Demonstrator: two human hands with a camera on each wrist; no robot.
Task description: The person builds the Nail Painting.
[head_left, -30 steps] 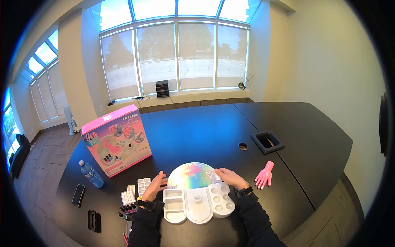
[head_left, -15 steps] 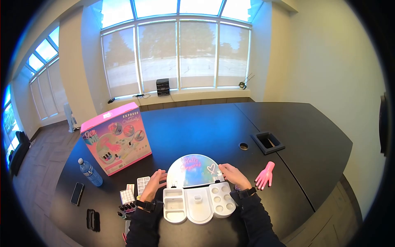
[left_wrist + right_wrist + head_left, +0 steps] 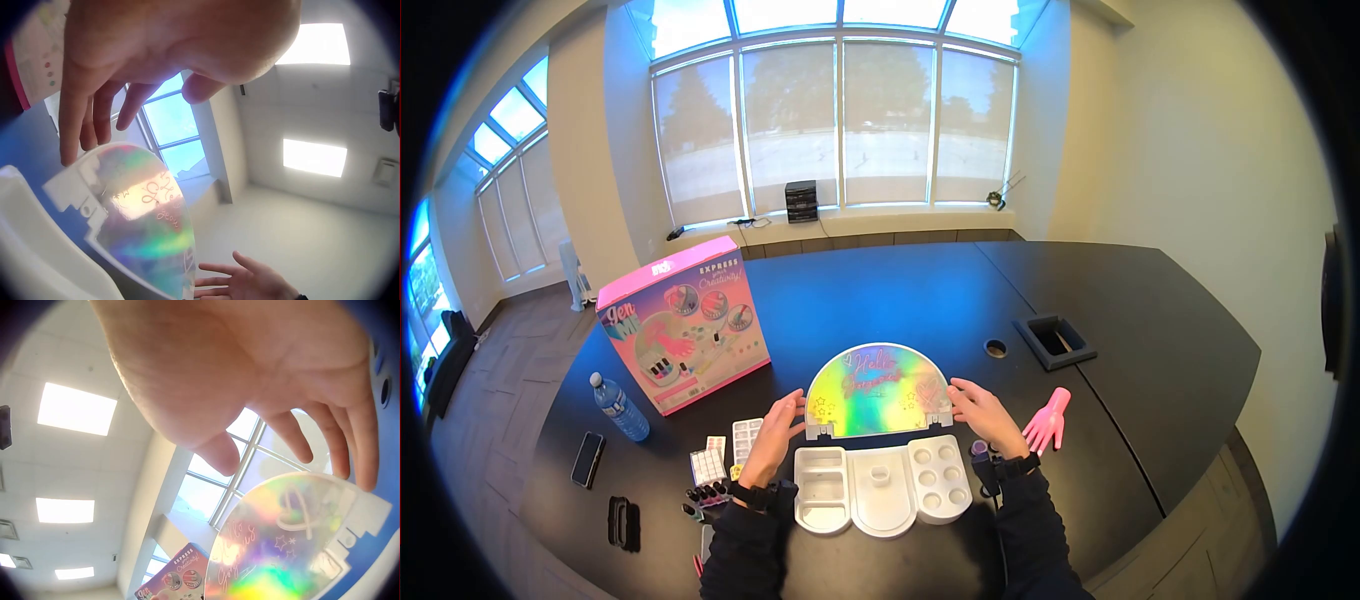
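Observation:
A half-round iridescent panel [image 3: 878, 392] with pink lettering stands behind the white compartment tray [image 3: 883, 525], a gap showing between them. My left hand [image 3: 776, 432] is at the panel's left edge, its fingers extended; in the left wrist view the fingertips of the left hand [image 3: 175, 44] meet or nearly meet the panel's corner [image 3: 65, 187]. At the right edge is my right hand [image 3: 988, 418]; in the right wrist view the relaxed fingers of the right hand [image 3: 250, 369] hang by the rim of the panel [image 3: 281, 537]. Neither thumb presses on the panel.
A pink box [image 3: 690, 325], water bottle [image 3: 620, 408], phone [image 3: 587, 460] and small bottles [image 3: 708, 493] are on the left. To the right lie a pink model hand [image 3: 1049, 420] and a square table opening [image 3: 1055, 342]. A purple-topped object [image 3: 979, 449] is beside the right wrist.
The panel has moved away from the tray and stands more upright, with a gap now between them. Both hands have shifted forward slightly alongside it. The purple-topped object has come into view.

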